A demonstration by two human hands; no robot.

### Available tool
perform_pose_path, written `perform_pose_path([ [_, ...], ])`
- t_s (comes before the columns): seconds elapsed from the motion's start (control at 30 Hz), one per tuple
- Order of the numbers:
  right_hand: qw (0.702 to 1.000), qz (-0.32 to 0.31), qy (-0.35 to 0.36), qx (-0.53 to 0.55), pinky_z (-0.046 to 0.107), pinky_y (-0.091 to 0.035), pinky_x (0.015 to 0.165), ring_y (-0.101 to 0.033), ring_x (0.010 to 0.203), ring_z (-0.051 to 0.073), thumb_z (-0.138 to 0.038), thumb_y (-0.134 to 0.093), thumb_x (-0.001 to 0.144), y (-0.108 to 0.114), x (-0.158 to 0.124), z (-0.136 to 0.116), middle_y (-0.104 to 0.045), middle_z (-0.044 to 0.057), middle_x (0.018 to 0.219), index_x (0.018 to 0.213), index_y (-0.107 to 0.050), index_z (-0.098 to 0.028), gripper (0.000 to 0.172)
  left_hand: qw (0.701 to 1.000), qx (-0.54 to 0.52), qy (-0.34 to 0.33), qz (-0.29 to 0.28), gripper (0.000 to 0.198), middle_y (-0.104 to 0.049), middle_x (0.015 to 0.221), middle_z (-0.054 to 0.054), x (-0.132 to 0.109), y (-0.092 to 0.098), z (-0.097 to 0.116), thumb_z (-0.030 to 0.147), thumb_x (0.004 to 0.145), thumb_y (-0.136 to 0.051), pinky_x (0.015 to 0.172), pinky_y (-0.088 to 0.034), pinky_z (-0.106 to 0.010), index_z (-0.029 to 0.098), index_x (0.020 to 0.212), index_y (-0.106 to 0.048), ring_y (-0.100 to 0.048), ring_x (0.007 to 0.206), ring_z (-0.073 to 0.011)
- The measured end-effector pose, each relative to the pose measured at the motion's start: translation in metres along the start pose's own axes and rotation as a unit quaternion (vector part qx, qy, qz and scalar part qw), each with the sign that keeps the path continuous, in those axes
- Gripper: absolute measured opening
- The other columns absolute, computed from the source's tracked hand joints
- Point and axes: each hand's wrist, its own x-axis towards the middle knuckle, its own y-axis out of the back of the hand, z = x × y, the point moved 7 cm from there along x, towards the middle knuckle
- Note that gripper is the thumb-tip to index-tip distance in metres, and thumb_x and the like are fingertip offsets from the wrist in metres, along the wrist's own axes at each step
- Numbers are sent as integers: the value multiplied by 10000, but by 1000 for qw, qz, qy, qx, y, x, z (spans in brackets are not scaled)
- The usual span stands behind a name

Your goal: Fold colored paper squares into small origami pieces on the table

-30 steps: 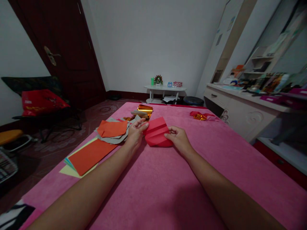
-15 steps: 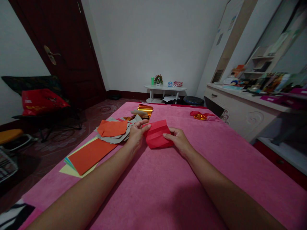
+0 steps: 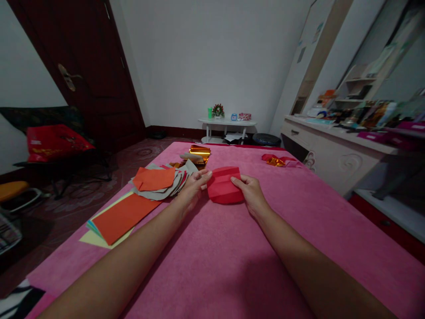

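A creased sheet of red paper is held up between my two hands, just above the pink cloth. My left hand pinches its left edge, thumb on top. On the right edge, my right hand grips the sheet with the thumb lying over its face. Fold lines run across the paper. To the left of my left hand is a pile of grey paper pieces, topped by an orange paper piece.
An orange sheet lies over yellow and blue sheets at the left. Shiny gold foil sits at the far edge. Red and gold scraps lie far right. Beyond stand a small white table and a dresser.
Both hands have shifted slightly right with the red paper. The sheet now hangs straighter, its lower edge more level. The whole view has moved a little.
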Motion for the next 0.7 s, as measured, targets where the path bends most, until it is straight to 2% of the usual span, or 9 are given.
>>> perform_pose_path([
  [0.17, 1000, -14, -4, -5, 295, -467, 630, -629, 653, 190, -364, -702, 670, -2, -1, 1, -710, 25, 726, 811, -716, -162, 247, 998, 34, -27, 41, 658, -663, 708, -26, 2, 10, 0, 210, 565, -826, 566, -483, -229, 145, 1153, -535, -622, 579, -123],
  [0.27, 1000, -27, -9, -1, 312, -481, 656, -641, 678, 200, -346, -723, 639, -5, -1, 1, -721, 41, 763, 851, -723, -155, 285, 997, 33, -51, 44, 621, -680, 728, -30, 4, 12, 3, 224, 560, -825, 573, -485, -229, 147, 1118, -563, -630, 594, -127],
  [0.47, 1000, -30, -2, 3, 328, -489, 698, -649, 698, 195, -298, -753, 600, -6, -3, 0, -734, 61, 844, 894, -725, -145, 333, 998, 24, -61, 4, 373, -703, 783, -72, 5, 6, 5, 311, 633, -785, 647, -495, -240, 104, 918, -664, -643, 670, -139],
  [0.57, 999, -41, 3, 0, 331, -494, 717, -653, 719, 196, -334, -754, 615, -9, -3, -1, -734, 61, 863, 897, -723, -150, 338, 997, 43, -66, 20, 408, -694, 733, -57, 4, 7, 7, 311, 583, -812, 611, -492, -255, 110, 903, -659, -633, 625, -147],
  [0.7, 999, -36, 17, 15, 311, -496, 703, -651, 723, 187, -417, -721, 674, -9, -3, -5, -728, 46, 845, 899, -716, -164, 338, 987, 106, -117, 36, 493, -625, 615, 20, 2, 8, 14, 237, 543, -828, 567, -460, -213, 144, 988, -639, -584, 544, -99],
])
